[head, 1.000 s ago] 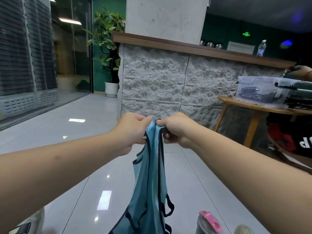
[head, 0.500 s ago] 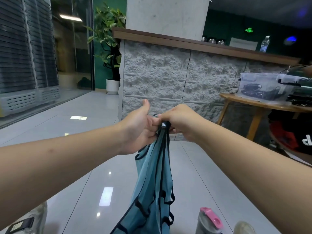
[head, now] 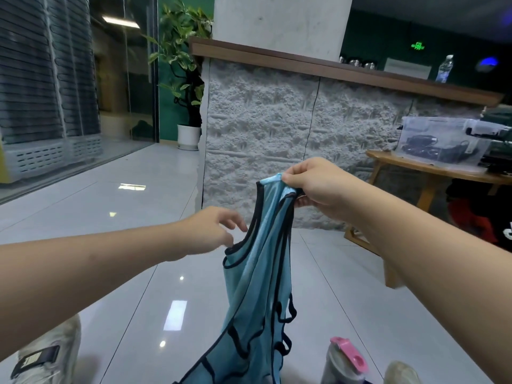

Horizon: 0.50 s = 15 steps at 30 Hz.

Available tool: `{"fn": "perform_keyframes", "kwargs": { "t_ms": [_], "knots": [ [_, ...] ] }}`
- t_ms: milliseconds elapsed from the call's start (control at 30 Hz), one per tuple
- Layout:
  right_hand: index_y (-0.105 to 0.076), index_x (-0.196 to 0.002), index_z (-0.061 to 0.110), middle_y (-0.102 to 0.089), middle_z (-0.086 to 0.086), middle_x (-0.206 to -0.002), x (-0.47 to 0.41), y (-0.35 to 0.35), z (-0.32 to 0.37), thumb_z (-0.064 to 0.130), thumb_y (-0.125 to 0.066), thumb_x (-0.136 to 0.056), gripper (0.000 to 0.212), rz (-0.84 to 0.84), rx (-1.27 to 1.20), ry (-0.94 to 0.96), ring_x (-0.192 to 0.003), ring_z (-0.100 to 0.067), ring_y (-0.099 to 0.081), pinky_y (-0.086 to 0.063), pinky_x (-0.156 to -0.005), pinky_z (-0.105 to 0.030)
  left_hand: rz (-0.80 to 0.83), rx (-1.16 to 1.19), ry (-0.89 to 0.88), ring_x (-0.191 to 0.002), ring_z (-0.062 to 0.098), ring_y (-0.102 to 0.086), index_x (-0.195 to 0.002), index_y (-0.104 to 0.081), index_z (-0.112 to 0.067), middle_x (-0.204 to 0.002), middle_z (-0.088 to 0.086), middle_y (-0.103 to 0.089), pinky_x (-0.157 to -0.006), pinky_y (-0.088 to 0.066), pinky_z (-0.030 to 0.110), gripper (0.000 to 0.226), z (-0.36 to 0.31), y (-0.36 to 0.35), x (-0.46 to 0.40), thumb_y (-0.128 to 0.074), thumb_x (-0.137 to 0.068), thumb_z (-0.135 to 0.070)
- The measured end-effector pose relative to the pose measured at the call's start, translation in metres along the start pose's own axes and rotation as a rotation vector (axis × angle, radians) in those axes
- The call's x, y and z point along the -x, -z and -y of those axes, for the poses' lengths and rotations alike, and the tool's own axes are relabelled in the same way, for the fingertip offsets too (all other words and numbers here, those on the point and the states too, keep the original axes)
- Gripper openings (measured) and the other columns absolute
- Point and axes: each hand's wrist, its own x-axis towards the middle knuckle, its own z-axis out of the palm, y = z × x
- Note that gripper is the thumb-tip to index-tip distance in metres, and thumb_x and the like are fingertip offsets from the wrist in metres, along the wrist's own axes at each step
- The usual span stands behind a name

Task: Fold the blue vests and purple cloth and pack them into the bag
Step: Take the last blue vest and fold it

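A blue mesh vest (head: pixel 257 295) with black trim hangs in front of me over the tiled floor. My right hand (head: pixel 315 187) pinches its bunched shoulder straps at the top and holds it up. My left hand (head: pixel 213 231) is lower and to the left, fingers loosely spread, with its fingertips just beside the black edge of the vest's neckline; it holds nothing. The vest's lower part runs out of the bottom of the view. No purple cloth or bag is visible.
A pink-lidded bottle (head: pixel 346 361) stands on the floor at bottom right. A shoe (head: pixel 47 353) shows at bottom left. A stone-faced counter (head: pixel 277 128) rises ahead, a wooden table (head: pixel 432 173) with a clear plastic box (head: pixel 443 139) is at right, a potted plant (head: pixel 185 79) behind.
My left hand has let go of the straps and dropped down-left beside the neckline. My right hand now holds the straps alone, slightly higher and to the right.
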Motion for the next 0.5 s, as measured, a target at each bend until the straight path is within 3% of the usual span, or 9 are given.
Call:
{"fn": "perform_keyframes", "kwargs": {
  "t_ms": [67,167,300,400,500],
  "knots": [
    [-0.068,-0.087,0.004,-0.069,-0.012,-0.084,0.000,0.000,0.001,0.011,-0.057,-0.107,0.024,-0.001,-0.019,0.019,-0.070,-0.016,-0.067,-0.059,-0.067,-0.031,0.115,-0.083,-0.030,-0.124,0.008,-0.055,-0.102,-0.070,-0.044,-0.130,-0.010,-0.061,-0.101,-0.048,0.036,0.030,0.006,-0.004,0.004,-0.080,-0.084,-0.023],
    [-0.063,-0.079,0.010,-0.066,-0.005,-0.075,0.000,0.000,0.003,0.012,-0.056,-0.107,0.030,0.026,-0.073,0.037,-0.065,-0.014,-0.063,-0.053,-0.060,-0.028,0.202,-0.257,-0.090,-0.121,0.005,-0.059,-0.102,-0.071,-0.039,-0.122,-0.016,-0.068,-0.108,-0.047,0.036,0.024,0.019,-0.011,0.002,-0.084,-0.082,-0.039],
    [-0.058,-0.073,0.013,-0.064,-0.005,-0.076,0.000,0.002,0.006,0.010,-0.051,-0.109,0.036,0.037,-0.150,0.054,-0.066,-0.015,-0.060,-0.051,-0.061,-0.027,0.205,-0.581,-0.050,-0.090,0.021,-0.067,-0.095,-0.063,-0.019,-0.095,-0.004,-0.070,-0.081,-0.058,0.037,0.045,0.035,-0.018,-0.006,-0.082,-0.077,-0.055],
    [-0.059,-0.082,0.012,-0.061,-0.011,-0.083,-0.012,0.005,-0.007,0.017,-0.044,-0.112,0.033,-0.103,0.074,0.039,-0.074,-0.022,-0.056,-0.049,-0.068,-0.033,0.052,-0.737,-0.080,-0.069,0.022,-0.053,-0.083,-0.062,-0.012,-0.066,-0.003,-0.052,-0.055,-0.039,0.029,0.040,0.023,-0.006,-0.010,-0.073,-0.090,-0.050],
    [-0.052,-0.077,0.013,-0.051,-0.010,-0.076,-0.025,0.016,-0.024,0.018,-0.040,-0.111,0.037,-0.294,0.341,0.055,-0.070,-0.023,-0.045,-0.037,-0.065,-0.034,-0.127,-0.706,-0.131,-0.063,0.021,-0.053,-0.083,-0.070,-0.012,-0.059,-0.006,-0.050,-0.056,-0.036,0.030,0.038,0.006,0.017,-0.013,-0.073,-0.091,-0.048]
  ]
}}
